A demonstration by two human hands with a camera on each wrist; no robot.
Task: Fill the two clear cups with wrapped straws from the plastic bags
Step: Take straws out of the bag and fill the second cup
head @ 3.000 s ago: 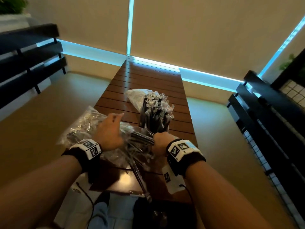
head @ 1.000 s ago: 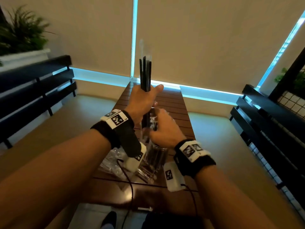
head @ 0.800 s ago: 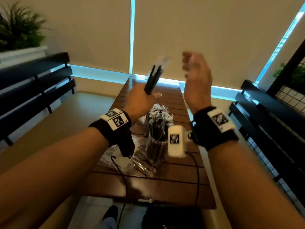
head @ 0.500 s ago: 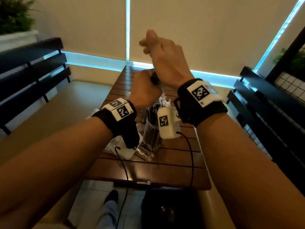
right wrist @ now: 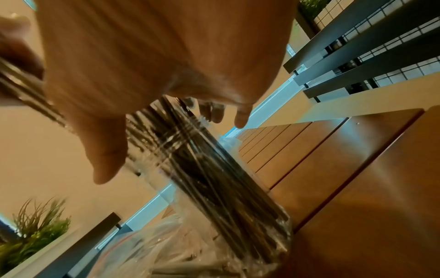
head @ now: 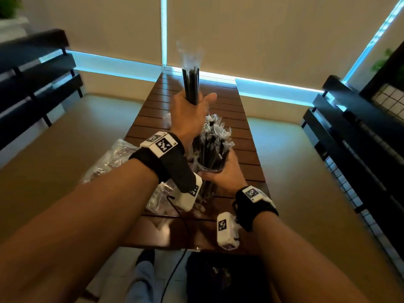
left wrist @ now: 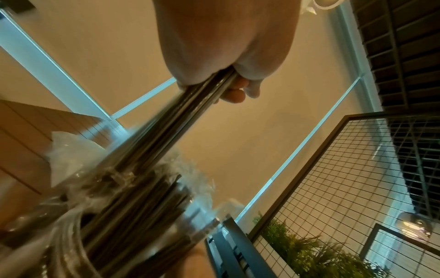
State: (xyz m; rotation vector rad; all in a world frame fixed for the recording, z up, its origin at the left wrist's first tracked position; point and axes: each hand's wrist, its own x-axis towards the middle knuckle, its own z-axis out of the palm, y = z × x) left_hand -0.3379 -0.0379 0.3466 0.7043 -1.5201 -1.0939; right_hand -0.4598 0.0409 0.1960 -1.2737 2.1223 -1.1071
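Observation:
My left hand (head: 195,102) is raised over the table and grips a bundle of black wrapped straws (head: 190,84) upright. In the left wrist view the left hand (left wrist: 228,88) holds the bundle (left wrist: 166,135) with its lower ends blurred just above a clear cup (left wrist: 142,216). That clear cup (head: 211,159) stands on the brown slatted table (head: 240,132), packed with wrapped straws. My right hand (head: 220,171) curls round the cup near its rim. In the right wrist view, thumb and fingers (right wrist: 240,118) bracket the cup (right wrist: 214,178). A second cup does not show clearly.
A crumpled plastic bag (head: 111,158) with straws lies on the table's left side, and another bag (right wrist: 154,254) lies beside the cup. Black slatted benches (head: 37,84) flank the table on both sides. A dark bag (head: 220,278) sits on the floor by the near edge.
My right hand has dropped from beside the raised bundle to the cup and taken hold of it. The left hand still grips the straws, now upright over the cup.

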